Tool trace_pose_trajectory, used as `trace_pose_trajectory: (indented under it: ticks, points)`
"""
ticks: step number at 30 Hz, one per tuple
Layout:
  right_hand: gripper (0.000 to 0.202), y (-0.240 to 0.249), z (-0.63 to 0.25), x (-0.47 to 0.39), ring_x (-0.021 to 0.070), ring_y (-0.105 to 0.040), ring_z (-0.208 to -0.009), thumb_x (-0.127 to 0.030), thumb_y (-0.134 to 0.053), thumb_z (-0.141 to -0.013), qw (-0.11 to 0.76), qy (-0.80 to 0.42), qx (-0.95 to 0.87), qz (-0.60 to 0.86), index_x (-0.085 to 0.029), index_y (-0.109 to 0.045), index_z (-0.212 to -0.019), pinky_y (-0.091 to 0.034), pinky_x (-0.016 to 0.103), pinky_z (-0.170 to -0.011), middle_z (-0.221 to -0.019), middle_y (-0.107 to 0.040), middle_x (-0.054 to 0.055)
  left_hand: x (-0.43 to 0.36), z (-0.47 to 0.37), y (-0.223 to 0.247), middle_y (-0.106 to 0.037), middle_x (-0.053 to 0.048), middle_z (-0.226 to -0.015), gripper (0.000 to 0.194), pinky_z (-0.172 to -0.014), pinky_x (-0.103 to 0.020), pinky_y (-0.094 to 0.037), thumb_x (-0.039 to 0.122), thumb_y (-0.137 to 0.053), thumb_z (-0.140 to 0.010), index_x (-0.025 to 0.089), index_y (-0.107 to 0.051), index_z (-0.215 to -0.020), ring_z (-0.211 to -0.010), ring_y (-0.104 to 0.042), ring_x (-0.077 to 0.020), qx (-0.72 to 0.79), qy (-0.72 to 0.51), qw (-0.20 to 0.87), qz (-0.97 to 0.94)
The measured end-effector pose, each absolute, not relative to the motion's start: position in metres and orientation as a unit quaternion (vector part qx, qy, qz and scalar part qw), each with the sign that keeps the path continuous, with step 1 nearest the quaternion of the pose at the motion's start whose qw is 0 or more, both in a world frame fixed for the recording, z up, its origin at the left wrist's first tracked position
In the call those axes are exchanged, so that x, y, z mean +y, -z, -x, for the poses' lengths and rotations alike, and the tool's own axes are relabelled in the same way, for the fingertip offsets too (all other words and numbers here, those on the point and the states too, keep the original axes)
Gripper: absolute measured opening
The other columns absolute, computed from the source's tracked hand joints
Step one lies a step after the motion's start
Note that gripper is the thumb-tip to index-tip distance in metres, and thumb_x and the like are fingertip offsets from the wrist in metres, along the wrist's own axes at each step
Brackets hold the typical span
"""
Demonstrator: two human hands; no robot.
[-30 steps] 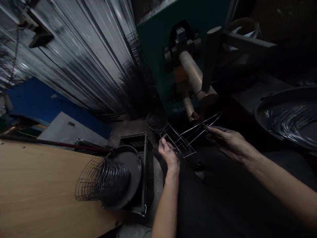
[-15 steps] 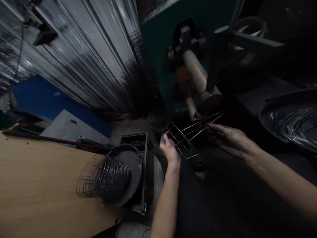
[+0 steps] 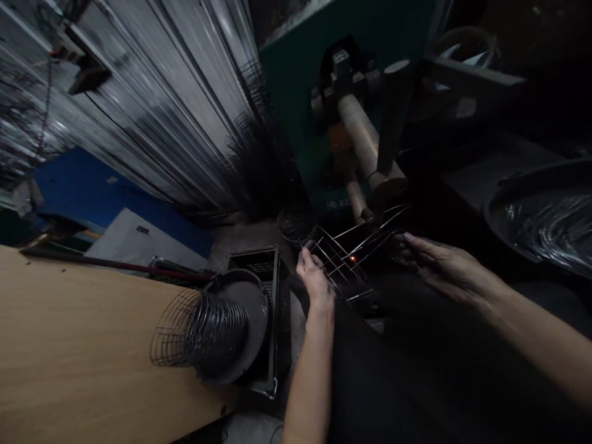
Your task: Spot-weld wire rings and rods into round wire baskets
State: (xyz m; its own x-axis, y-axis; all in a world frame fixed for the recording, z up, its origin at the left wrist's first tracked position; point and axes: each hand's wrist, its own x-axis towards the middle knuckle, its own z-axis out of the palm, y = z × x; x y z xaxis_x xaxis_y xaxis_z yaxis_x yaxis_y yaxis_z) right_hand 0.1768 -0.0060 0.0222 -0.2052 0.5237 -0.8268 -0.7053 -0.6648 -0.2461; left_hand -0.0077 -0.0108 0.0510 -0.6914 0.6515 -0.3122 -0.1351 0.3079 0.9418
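My left hand (image 3: 315,274) is closed on the left edge of a wire rack (image 3: 340,264), a small frame of thin crossed metal rods. The rack is tilted, just below the tips of two round metal electrode arms; the upper arm (image 3: 365,139) is thick and the lower arm (image 3: 356,196) thinner. A small orange glow (image 3: 353,258) shows among the rods. To the right of the rack, my right hand (image 3: 439,262) has its thumb and fingers pinched together near the rods' far ends. What it pinches is too dark to make out.
A green machine (image 3: 291,123) bears the arms. At left, a stack of round wire grids (image 3: 208,324) lies on a dark round pan (image 3: 256,308) over a black crate (image 3: 276,333), beside a wooden board (image 3: 83,345). Another pan (image 3: 504,231) with shiny wire pieces stands at right.
My right hand has moved a little right, away from the electrode tips. An orange glow has appeared at the rack. My left hand keeps its hold on the rack.
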Motion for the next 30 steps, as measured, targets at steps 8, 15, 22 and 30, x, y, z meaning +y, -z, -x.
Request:
trace_pose_trajectory:
  ticks: [8,15,22,30]
  points:
    - [0.008,-0.043,-0.177,-0.004,0.0056,-0.056,-0.058,-0.010,-0.062,-0.081,0.359,-0.766,0.096,0.524,-0.014,-0.068,-0.084,-0.043,0.011,-0.044,-0.080,-0.063,0.002,-0.002,0.015,-0.055,-0.021,0.006,-0.055,0.038,-0.042,-0.017,-0.016,0.043,-0.054,-0.084,0.010,-0.062,-0.102,-0.044,-0.018,-0.0063,0.730,-0.561,0.330,-0.207]
    - [0.028,-0.059,-0.184,-0.043,0.0180,-0.063,-0.076,-0.042,-0.070,-0.071,0.369,-0.693,-0.431,0.445,-0.018,-0.073,-0.086,-0.053,0.025,-0.069,-0.086,-0.067,0.005,-0.021,0.011,-0.050,-0.021,0.006,-0.056,0.045,-0.042,-0.017,-0.016,0.053,-0.058,-0.081,0.012,-0.060,-0.099,-0.046,-0.019,-0.0066,0.721,-0.570,0.314,-0.239]
    - [0.024,-0.052,-0.191,0.001,0.0201,-0.061,-0.096,-0.023,-0.064,-0.080,0.275,-0.604,-0.525,0.533,-0.018,-0.072,-0.102,-0.044,0.030,-0.091,-0.101,-0.067,0.005,-0.103,0.002,-0.026,-0.045,-0.002,-0.057,0.043,-0.056,-0.023,-0.038,0.055,-0.050,-0.088,0.016,-0.067,-0.093,-0.050,-0.038,-0.0104,0.694,-0.434,0.322,-0.477]
    - [0.028,0.019,-0.180,-0.049,0.0202,-0.062,-0.095,-0.030,-0.064,-0.080,0.214,-0.738,-0.406,0.495,-0.013,-0.071,-0.101,-0.047,0.027,-0.088,-0.102,-0.067,0.007,-0.120,0.038,-0.022,-0.056,-0.016,-0.119,0.053,-0.104,-0.040,-0.034,0.058,-0.042,-0.090,0.015,-0.057,-0.118,-0.113,-0.052,-0.0238,0.759,-0.392,0.383,-0.352]
